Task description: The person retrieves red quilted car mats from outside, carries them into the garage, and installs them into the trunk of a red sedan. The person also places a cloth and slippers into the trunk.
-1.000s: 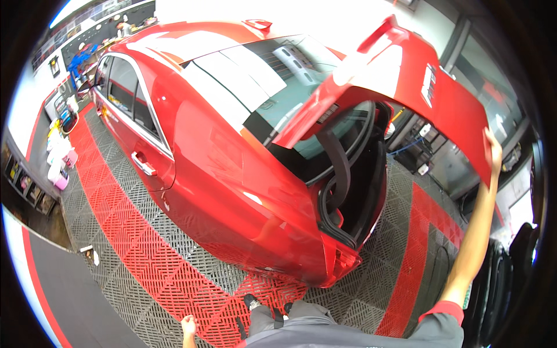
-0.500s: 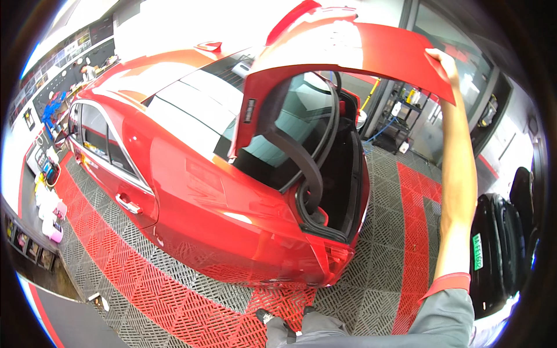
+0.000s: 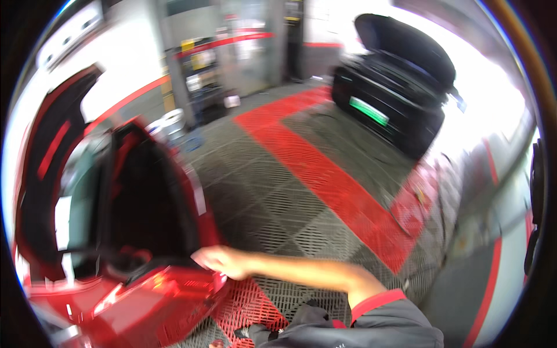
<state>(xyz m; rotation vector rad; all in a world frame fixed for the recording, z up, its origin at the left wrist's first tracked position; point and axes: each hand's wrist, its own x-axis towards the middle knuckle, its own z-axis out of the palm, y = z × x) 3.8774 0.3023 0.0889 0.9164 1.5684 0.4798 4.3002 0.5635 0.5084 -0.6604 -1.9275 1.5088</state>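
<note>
The red car [image 3: 110, 316] stands at the left with its trunk lid [image 3: 64, 110] raised, the lid's dark inner side showing. Below the lid the trunk opening [image 3: 148, 203] is dark inside. My right arm stretches left across the view. At the end of it my right hand [image 3: 223, 262] is at the car's rear corner, beside the trunk edge and above the lit-looking red tail light [image 3: 165, 284]. Its fingers are blurred, so their grip and contact with the car cannot be made out. My left hand does not show.
A black car [image 3: 394, 87] with its rear lid up stands at the far right. White buckets [image 3: 173, 123] and a dark shelf rack [image 3: 200, 78] stand beyond the red car. Grey and red grid tiles [image 3: 313, 180] cover the floor. A thin hose or cable [image 3: 400, 223] lies on them.
The view has swung right, bringing the black car fully in. My right hand has left the lid's edge and come down to the red car's rear corner. The lid still stands raised.
</note>
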